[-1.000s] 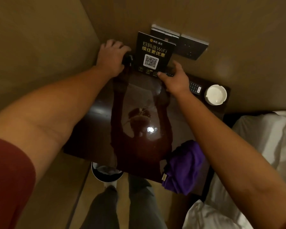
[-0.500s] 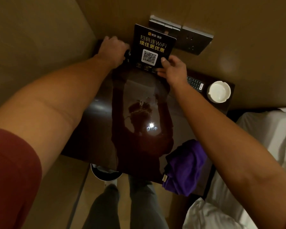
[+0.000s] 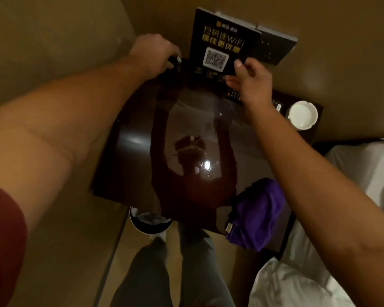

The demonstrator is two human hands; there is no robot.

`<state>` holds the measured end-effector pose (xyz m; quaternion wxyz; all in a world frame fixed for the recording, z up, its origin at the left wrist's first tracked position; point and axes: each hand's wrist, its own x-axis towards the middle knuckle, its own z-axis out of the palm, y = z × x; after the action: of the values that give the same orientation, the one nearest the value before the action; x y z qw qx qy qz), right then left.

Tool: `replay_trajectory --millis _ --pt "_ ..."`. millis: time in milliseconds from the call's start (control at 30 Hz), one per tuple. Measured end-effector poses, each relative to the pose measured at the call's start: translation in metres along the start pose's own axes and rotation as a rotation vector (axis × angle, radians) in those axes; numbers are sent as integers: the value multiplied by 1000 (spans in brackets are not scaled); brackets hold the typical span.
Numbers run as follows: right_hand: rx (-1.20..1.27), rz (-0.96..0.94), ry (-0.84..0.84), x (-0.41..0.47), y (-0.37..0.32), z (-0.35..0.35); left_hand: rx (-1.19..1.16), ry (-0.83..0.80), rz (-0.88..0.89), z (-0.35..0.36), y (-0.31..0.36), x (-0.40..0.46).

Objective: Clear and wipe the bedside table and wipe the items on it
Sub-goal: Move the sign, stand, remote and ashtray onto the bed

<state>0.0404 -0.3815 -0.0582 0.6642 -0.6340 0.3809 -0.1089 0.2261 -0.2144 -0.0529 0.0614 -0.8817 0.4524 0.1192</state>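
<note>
Purple cloth [image 3: 256, 212] lies unused at the table's [image 3: 129, 156] near right, so no wiping is done yet, I'd judge. Ashtray [image 3: 303, 115] and remote [image 3: 234, 95] sit at the far right. Your right hand [image 3: 251, 78] pinches the sign [image 3: 222, 45], lifted at the far edge. Your left hand [image 3: 151, 54] curls round a small dark item [image 3: 175, 62]; can't identify it.
</note>
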Motion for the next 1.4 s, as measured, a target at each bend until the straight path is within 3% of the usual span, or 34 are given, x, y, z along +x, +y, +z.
replay_trajectory --millis 233,633,867,1167,1400 --pt "85 3 144 -51 7 -15 11 32 114 -12 33 -53" --pt "77 -30 378 -220 67 -61 -86 54 327 -20 123 -167" --pt "137 62 602 -322 115 -133 -60 4 539 -11 229 -208" --pt "230 90 835 -441 173 -220 -16 57 774 0 379 -265" --pt "291 139 999 -560 222 -296 32 -28 974 9 502 -337"
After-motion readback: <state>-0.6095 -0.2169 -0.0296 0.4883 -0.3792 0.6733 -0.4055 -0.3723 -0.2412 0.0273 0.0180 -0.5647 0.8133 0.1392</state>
